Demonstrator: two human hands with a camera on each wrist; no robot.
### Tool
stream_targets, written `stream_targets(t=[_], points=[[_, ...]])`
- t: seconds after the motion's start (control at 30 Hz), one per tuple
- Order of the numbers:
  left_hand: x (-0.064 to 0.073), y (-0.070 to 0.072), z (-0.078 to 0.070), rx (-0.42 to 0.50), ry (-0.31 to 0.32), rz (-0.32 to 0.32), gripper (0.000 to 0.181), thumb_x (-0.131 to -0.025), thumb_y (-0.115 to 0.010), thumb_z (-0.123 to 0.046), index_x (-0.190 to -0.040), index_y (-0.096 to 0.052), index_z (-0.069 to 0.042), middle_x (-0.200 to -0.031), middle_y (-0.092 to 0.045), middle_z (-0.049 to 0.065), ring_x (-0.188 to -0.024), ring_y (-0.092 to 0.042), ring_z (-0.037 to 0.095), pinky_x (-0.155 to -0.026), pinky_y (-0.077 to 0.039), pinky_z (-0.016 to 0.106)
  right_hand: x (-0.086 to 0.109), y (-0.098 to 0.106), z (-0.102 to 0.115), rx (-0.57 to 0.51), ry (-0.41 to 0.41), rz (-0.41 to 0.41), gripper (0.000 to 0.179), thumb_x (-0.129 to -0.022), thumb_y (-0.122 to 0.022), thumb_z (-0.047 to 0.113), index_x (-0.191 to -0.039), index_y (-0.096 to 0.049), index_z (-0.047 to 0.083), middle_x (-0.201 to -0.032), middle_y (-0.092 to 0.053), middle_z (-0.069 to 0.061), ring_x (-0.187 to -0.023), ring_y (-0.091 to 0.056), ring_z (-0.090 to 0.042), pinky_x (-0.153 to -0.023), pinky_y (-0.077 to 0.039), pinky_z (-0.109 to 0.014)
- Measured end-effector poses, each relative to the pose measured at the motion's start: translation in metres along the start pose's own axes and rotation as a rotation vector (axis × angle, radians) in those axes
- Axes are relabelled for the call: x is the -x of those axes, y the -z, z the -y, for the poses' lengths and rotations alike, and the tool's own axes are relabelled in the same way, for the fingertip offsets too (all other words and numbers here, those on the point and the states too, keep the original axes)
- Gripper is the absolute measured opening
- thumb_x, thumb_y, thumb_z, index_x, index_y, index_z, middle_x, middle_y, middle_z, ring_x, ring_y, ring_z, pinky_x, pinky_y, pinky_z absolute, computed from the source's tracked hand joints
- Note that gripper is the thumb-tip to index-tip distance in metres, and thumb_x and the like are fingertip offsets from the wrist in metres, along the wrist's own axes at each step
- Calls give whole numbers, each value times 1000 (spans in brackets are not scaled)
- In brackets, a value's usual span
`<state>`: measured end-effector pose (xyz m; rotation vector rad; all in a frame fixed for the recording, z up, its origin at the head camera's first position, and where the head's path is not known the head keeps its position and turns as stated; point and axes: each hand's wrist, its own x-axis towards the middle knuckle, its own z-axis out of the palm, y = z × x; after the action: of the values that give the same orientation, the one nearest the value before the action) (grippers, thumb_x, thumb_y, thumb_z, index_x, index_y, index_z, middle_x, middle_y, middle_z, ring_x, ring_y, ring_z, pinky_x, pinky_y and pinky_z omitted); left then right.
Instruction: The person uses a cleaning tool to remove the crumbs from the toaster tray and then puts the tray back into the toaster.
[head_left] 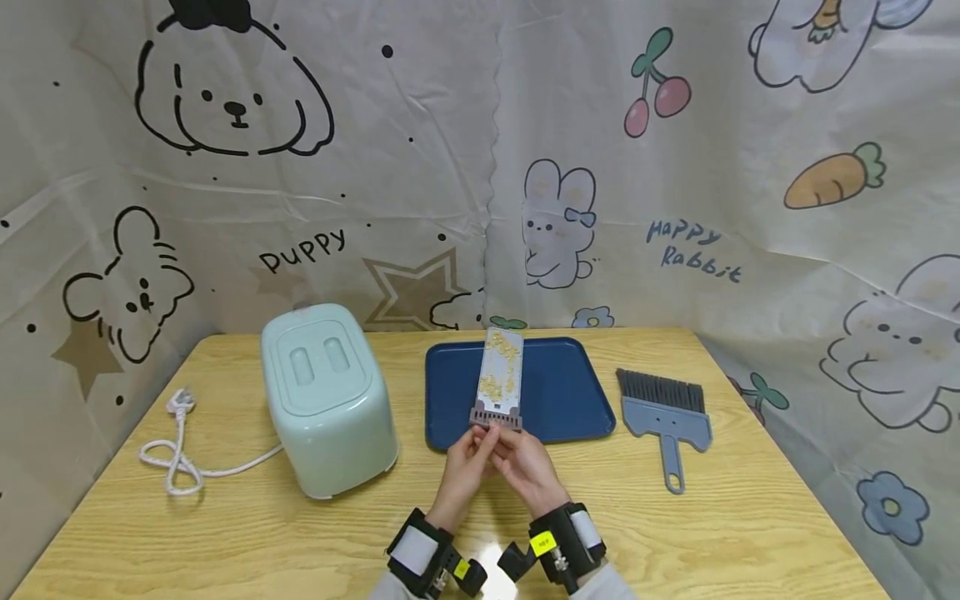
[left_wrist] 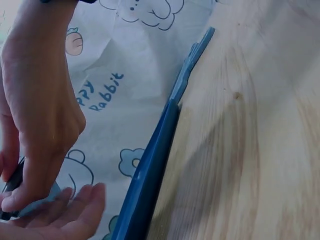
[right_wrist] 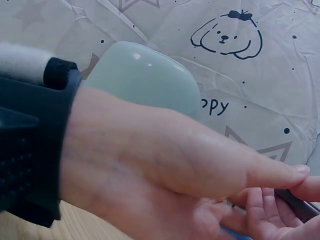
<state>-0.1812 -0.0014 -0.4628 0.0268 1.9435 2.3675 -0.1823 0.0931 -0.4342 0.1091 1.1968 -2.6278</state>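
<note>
Both hands meet at the near end of a slim, pale crumb tray [head_left: 497, 367] with a grey-brown slotted end. Yellowish crumbs [head_left: 491, 388] are scattered over its flat surface. My left hand [head_left: 462, 475] pinches that end from the left, and my right hand [head_left: 529, 473] pinches it from the right, thumbs on top. In the right wrist view, the right thumb lies close to the left hand's fingers, beside the dark end of the piece. The crumb tray is held over a dark blue tray [head_left: 570, 396] and overlaps its far rim in the head view.
A mint-green toaster [head_left: 330, 417] stands left of the blue tray, its white cord and plug [head_left: 180, 404] lying farther left. To the right lies a grey-blue brush [head_left: 667, 421] with dark bristles. Printed cloth [head_left: 450, 125] hangs behind the wooden table [head_left: 300, 542].
</note>
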Motion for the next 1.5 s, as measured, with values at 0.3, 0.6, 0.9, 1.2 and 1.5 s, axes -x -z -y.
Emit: stream_targets(t=[0.3, 0.6, 0.9, 1.2, 1.5], points=[[-3, -8, 3, 169, -7, -127, 28, -95, -44, -22, -100, -49, 5, -91, -49, 1, -79, -46, 5, -65, -43, 14, -2, -3, -11, -49, 6, -33, 19, -94, -38, -1, -110, -42, -8, -84, -65, -6, -82, -62, -13, -79, -51, -22], [-2, -6, 6, 303, 13, -194, 23, -96, -40, -15, -94, -52, 4, -89, -49, 1, -82, -48, 5, -69, -43, 14, -1, -1, -22, -12, 17, -62, 24, -91, -45, 0, -113, -47, -9, -89, -66, -4, -85, -62, -12, -82, -51, -23], [-2, 0, 0, 339, 11, -252, 34, -96, -40, -12, -110, -48, 17, -93, -54, 2, -85, -50, 5, -74, -45, 14, -1, -2, -28, 44, 8, -80, 19, -90, -48, 3, -106, -57, -3, -88, -64, -3, -85, -61, -11, -82, -51, -25], [-8, 15, -4, 320, 27, -200, 35, -97, -34, -8, -117, -40, 21, -85, -55, 1, -76, -52, 4, -67, -46, 14, 2, 5, -25, 97, -60, -11, 29, -90, -47, 3, -116, -45, -12, -88, -64, -6, -86, -62, -14, -87, -49, -29], [-17, 29, -4, 338, 92, -173, 40, -98, -29, -10, -128, -30, 16, -123, -42, 33, -100, -55, 24, -81, -52, 35, 19, 40, 0, 361, -83, -25, 49, -92, -48, 17, -128, -34, -13, -102, -62, -8, -93, -60, -15, -92, -46, -36]])
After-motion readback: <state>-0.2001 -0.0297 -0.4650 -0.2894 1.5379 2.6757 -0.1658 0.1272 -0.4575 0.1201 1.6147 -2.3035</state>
